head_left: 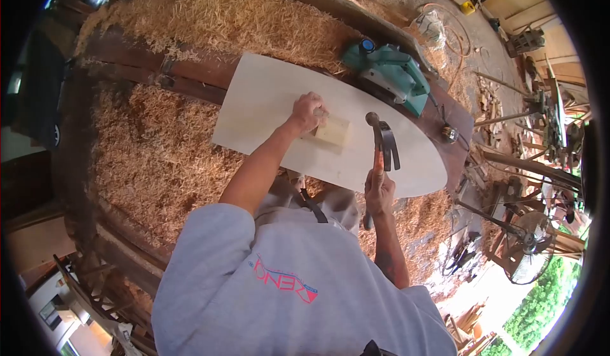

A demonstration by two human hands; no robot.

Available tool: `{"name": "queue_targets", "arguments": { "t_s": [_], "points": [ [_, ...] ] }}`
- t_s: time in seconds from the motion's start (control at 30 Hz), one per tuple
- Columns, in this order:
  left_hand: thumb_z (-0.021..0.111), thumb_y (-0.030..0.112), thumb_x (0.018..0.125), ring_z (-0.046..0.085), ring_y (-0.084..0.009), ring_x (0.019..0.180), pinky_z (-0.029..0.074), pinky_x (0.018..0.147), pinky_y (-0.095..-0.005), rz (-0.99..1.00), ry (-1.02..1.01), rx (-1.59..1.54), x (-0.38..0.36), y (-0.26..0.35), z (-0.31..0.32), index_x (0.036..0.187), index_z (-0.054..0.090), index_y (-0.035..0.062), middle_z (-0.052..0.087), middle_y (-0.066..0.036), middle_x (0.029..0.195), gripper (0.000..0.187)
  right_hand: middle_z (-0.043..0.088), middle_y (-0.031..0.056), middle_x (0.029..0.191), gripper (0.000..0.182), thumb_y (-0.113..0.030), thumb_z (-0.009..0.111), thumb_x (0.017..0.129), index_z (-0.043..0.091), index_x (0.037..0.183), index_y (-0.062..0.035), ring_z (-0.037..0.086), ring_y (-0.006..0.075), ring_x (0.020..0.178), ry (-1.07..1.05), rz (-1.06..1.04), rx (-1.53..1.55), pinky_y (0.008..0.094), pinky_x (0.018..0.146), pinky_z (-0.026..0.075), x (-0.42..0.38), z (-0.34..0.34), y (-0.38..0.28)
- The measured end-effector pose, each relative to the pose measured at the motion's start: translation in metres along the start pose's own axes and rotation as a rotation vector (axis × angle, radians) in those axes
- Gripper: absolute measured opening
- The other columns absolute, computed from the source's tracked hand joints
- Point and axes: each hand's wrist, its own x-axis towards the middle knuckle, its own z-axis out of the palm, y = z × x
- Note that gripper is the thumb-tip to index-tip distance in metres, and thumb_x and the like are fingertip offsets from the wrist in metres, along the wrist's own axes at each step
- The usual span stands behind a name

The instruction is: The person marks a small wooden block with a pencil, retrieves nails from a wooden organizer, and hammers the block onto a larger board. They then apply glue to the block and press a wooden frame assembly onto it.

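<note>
A large pale board point(267, 89), straight at its left end and rounded at its right, lies across a dark wooden beam. On its middle rests a small light wood block point(333, 132). My left hand point(309, 112) is closed at the block's left end; what its fingers pinch is too small to make out. My right hand point(379, 192) is wrapped round the handle of a claw hammer point(386, 141), whose head is over the board, to the right of the block and apart from it.
A green power planer point(394, 76) sits on the beam beyond the board. Wood shavings point(152, 159) lie in heaps on both sides of the beam point(197, 89). A standing fan point(528, 245) and scrap wood are at the right.
</note>
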Motion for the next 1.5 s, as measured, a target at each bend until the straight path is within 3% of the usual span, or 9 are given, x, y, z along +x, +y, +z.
{"name": "queue_targets", "arguments": {
  "t_s": [0.2, 0.27, 0.47, 0.73, 0.8, 0.93, 1.0, 1.2, 1.5],
  "points": [
    [0.071, 0.018, 0.078, 0.048, -0.0350, 0.121, 0.035, 0.104, -0.0483, 0.073, 0.267, 0.126, -0.062, 0.025, 0.003, 0.120, 0.058, 0.0070, 0.055, -0.016, 0.125, 0.045, 0.053, 0.0139, 0.055, 0.061, -0.054, 0.051, 0.097, 0.053, 0.069, -0.0005, 0.054, 0.0239, 0.051, 0.007, 0.054, -0.422, 0.0420, 0.050, 0.040, -0.004, -0.041, 0.013],
    [0.068, 0.022, 0.083, 0.048, -0.0383, 0.120, 0.036, 0.103, -0.0492, -0.016, 0.288, 0.122, -0.114, 0.013, 0.014, 0.124, 0.056, 0.0038, 0.057, -0.019, 0.122, 0.047, 0.064, 0.0232, 0.068, 0.054, -0.053, 0.058, 0.093, 0.060, 0.080, -0.0009, 0.064, 0.0430, 0.065, -0.224, 0.257, -0.741, 0.0488, 0.057, 0.047, -0.008, -0.065, 0.015],
    [0.068, 0.026, 0.091, 0.064, -0.0180, 0.084, 0.050, 0.077, -0.0305, -0.784, 0.125, -0.452, -0.241, 0.036, 0.013, 0.096, 0.066, -0.0023, 0.069, -0.011, 0.095, 0.029, 0.068, 0.0238, 0.078, 0.062, -0.063, 0.058, 0.087, 0.064, 0.091, -0.0015, 0.067, 0.0432, 0.076, -0.225, 0.324, -0.958, 0.0507, 0.068, 0.052, -0.013, -0.144, 0.044],
    [0.071, 0.031, 0.090, 0.063, -0.0184, 0.096, 0.048, 0.086, -0.0311, -0.900, 0.281, -0.635, -0.181, 0.044, 0.087, 0.102, 0.060, -0.0068, 0.068, -0.015, 0.102, 0.041, 0.063, 0.0271, 0.074, 0.052, -0.051, 0.066, 0.087, 0.064, 0.081, 0.0011, 0.066, 0.0429, 0.075, 0.207, 0.039, -0.840, 0.0482, 0.064, 0.049, 0.037, -0.305, 0.155],
    [0.070, 0.030, 0.090, 0.064, -0.0218, 0.090, 0.049, 0.080, -0.0348, -0.791, 0.769, -0.623, -0.172, 0.033, 0.122, 0.099, 0.061, -0.0074, 0.068, -0.015, 0.095, 0.040, 0.061, 0.0250, 0.069, 0.046, -0.043, 0.068, 0.088, 0.063, 0.079, 0.0014, 0.063, 0.0430, 0.069, 0.191, 0.007, -0.793, 0.0470, 0.061, 0.047, 0.055, -0.334, 0.172],
    [0.064, 0.035, 0.094, 0.064, -0.0248, 0.082, 0.048, 0.075, -0.0391, -0.643, 0.968, -0.447, -0.175, 0.066, 0.120, 0.091, 0.062, -0.0064, 0.068, -0.018, 0.087, 0.042, 0.059, 0.0227, 0.065, 0.044, -0.041, 0.068, 0.088, 0.062, 0.083, 0.0018, 0.060, 0.0434, 0.064, -0.007, -0.057, -0.796, 0.0465, 0.059, 0.046, 0.093, -0.380, 0.245],
    [0.057, 0.043, 0.096, 0.063, -0.0266, 0.076, 0.048, 0.071, -0.0418, -0.898, 0.687, -0.374, -0.188, 0.084, 0.114, 0.085, 0.062, -0.0050, 0.067, -0.018, 0.082, 0.049, 0.056, 0.0222, 0.066, 0.043, -0.038, 0.070, 0.087, 0.056, 0.082, 0.0023, 0.056, 0.0410, 0.062, -0.041, -0.269, -0.716, 0.0456, 0.059, 0.044, 0.112, -0.380, 0.257],
    [0.037, 0.062, 0.097, 0.062, -0.0396, 0.077, 0.047, 0.071, -0.0461, -1.118, 0.805, -0.322, -0.307, 0.134, 0.217, 0.083, 0.062, -0.0033, 0.062, -0.025, 0.078, 0.071, 0.058, 0.0242, 0.087, 0.029, -0.025, 0.066, 0.091, 0.060, 0.093, 0.0029, 0.056, 0.0433, 0.082, -0.196, -0.451, -0.714, 0.0496, 0.071, 0.044, 0.157, -0.379, 0.271],
    [0.048, 0.059, 0.090, 0.065, -0.0422, 0.100, 0.052, 0.087, -0.0456, -1.753, 0.204, -0.276, -0.519, 0.242, 0.410, 0.103, 0.070, -0.0033, 0.066, -0.029, 0.108, 0.068, 0.057, 0.0236, 0.112, 0.046, -0.037, 0.057, 0.095, 0.054, 0.124, -0.0010, 0.054, 0.0434, 0.103, 0.013, -0.566, -0.908, 0.0511, 0.087, 0.044, 0.156, -0.353, 0.287]
  ]
}}
